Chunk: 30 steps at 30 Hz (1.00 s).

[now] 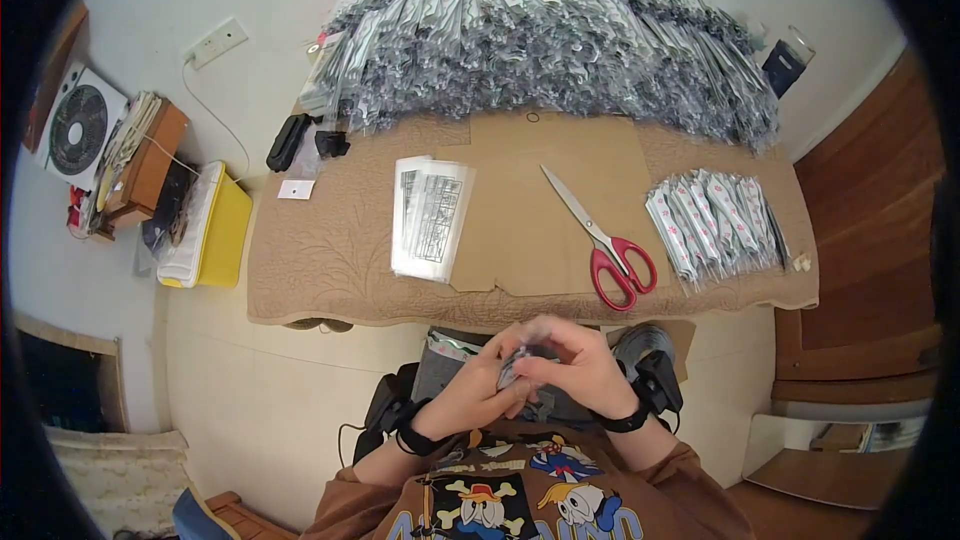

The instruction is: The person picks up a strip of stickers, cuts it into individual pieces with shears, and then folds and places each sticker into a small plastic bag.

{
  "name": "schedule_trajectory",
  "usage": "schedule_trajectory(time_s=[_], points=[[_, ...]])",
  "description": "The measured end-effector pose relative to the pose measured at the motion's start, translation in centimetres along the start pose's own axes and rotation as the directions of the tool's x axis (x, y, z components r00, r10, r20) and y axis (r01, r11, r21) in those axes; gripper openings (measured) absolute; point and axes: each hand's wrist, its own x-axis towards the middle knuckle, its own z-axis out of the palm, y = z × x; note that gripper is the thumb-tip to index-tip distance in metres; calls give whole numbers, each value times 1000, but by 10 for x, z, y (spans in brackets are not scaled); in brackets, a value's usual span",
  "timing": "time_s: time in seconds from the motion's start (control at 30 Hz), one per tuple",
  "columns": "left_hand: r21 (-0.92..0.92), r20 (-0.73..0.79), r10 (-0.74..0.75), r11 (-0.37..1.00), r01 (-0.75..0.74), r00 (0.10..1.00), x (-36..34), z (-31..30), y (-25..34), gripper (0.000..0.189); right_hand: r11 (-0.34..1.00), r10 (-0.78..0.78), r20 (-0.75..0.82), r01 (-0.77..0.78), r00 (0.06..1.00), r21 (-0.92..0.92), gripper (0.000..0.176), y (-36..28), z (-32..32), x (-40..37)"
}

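Observation:
My left hand (472, 392) and my right hand (583, 368) meet in front of my chest, just off the table's near edge. Between their fingers is a small greyish, partly clear piece (508, 372), mostly covered by the fingers and too blurred to name. Both hands are closed around it. Nearest on the table lie scissors (597, 232) with red handles, blades slightly apart and pointing away from me. To their left is a stack of clear printed plastic sleeves (430, 222). On the right sits a row of filled floral packets (712, 222).
A large heap of similar packets (540, 40) covers the table's far side. Flat cardboard (510, 205) lies on the brown quilted cover (320, 260). A black case (289, 142) and a white card (296, 189) are at the left. A yellow bin (226, 235) stands beyond.

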Motion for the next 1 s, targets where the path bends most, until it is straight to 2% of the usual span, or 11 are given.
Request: schedule_trajectory(time_s=[0.07,0.1,0.17,0.27,0.43,0.53,0.6,0.67,0.83,0.93,1.0], points=[[3,57,-71,997,71,996,2,-4,9,24,995,6,-39,-2,999,104,11,-4,-2,5],[9,114,-142,990,141,983,4,-6,17,27,968,-199,-30,192,979,-161,12,-3,-10,8],[18,170,-213,977,213,962,5,-7,20,29,616,-537,140,500,832,-609,13,-1,-22,11],[229,86,285,927,-298,955,9,-8,12,29,358,-604,344,630,719,-689,17,-7,-21,10],[313,-8,282,912,-266,959,6,-10,7,25,87,-586,542,712,602,-697,21,3,-25,8],[-8,192,-229,972,235,954,2,-20,14,29,211,-609,485,717,628,-664,21,9,-27,10],[-104,217,-279,946,306,935,2,-20,12,30,269,-620,454,717,640,-643,21,10,-27,8],[-287,286,-363,851,440,887,3,-19,10,34,562,-605,268,640,750,-523,19,8,-27,5],[-381,-42,4,924,-20,999,13,-11,8,48,734,-505,-183,307,844,-606,16,33,-23,-10],[-61,-328,148,982,-177,933,13,-1,7,48,743,-439,9,368,899,-559,14,50,-1,-3],[-181,-370,74,972,-151,926,15,4,12,46,749,-403,105,394,909,-533,12,51,3,-4]])
